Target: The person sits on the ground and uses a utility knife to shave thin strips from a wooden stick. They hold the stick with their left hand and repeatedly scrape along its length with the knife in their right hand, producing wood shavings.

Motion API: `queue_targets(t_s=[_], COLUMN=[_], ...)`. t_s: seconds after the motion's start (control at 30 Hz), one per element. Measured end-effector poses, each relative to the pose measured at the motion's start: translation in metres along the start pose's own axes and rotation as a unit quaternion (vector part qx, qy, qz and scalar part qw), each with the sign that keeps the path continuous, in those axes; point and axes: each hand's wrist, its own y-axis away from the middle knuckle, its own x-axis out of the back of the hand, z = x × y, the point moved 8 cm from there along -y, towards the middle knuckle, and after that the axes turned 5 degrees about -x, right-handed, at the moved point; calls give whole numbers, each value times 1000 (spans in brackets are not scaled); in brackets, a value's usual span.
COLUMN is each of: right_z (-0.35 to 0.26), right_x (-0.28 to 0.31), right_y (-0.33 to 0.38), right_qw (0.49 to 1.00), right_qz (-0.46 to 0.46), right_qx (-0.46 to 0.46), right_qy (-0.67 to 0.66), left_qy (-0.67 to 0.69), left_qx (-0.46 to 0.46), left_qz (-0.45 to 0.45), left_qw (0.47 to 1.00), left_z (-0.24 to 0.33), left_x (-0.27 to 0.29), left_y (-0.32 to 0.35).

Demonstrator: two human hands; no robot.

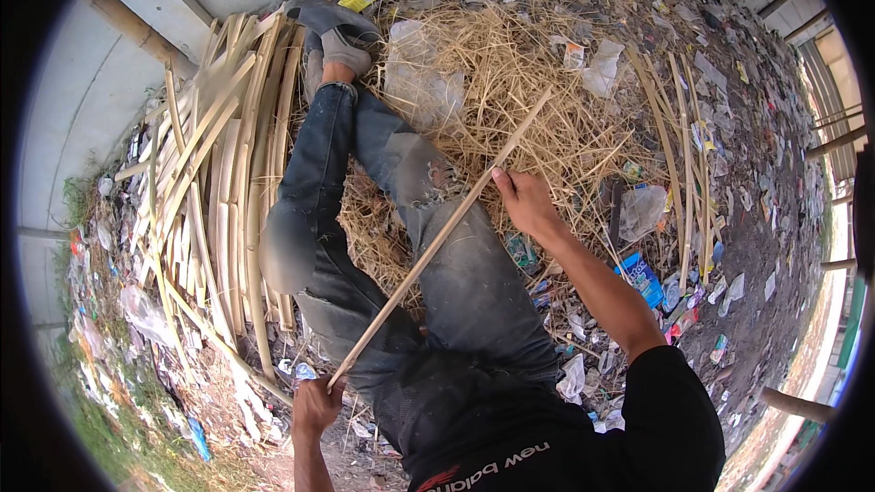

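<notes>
A long, thin bamboo strip (415, 269) runs slantwise across my lap, from the lower left up to the upper right. My left hand (317, 404) is closed round its lower end. Farther up, my right hand (526, 200) grips the strip with the thumb on top, and a length of it sticks out past that hand. Under it lie my outstretched legs in worn dark jeans (465, 264). No blade or other tool shows in either hand.
Many split bamboo strips (232, 191) are heaped at my left. Beyond my right knee spreads a pile of thin shavings (519, 64). A few strips (684, 164) lie farther right. Litter, with a blue wrapper (641, 280), covers the ground. A concrete wall (82, 118) stands at the left.
</notes>
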Motion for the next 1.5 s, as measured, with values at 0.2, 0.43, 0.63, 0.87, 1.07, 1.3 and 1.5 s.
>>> queue_targets(t_s=[0.2, 0.43, 0.63, 0.87, 1.07, 1.3, 1.5], right_z=[-24, -26, -29, -48, -49, -53, -45], right_x=[-36, -40, -32, -55, -52, -54, -58], right_y=[25, 40, 30, 49, 57, 60, 49], right_qw=[992, 989, 993, 985, 983, 981, 975], right_qz=[-64, 23, -10, -80, -79, -60, -66], right_qx=[105, 146, 114, 150, 158, 186, 211], right_qy=[1, -17, -36, 11, 41, 15, 3], left_qy=[31, 22, -11, -1, 30, 33, 18], left_qx=[-9, -25, -59, -30, -41, -42, -47], left_qz=[-22, 3, 79, 60, 45, 72, 89], left_qw=[999, 999, 995, 998, 998, 996, 995], left_z=[29, 94, 108, 130, 147, 174, 181], left_x=[-7, -23, -35, -34, -39, -50, -44], left_y=[-12, -74, -84, -110, -126, -165, -167])
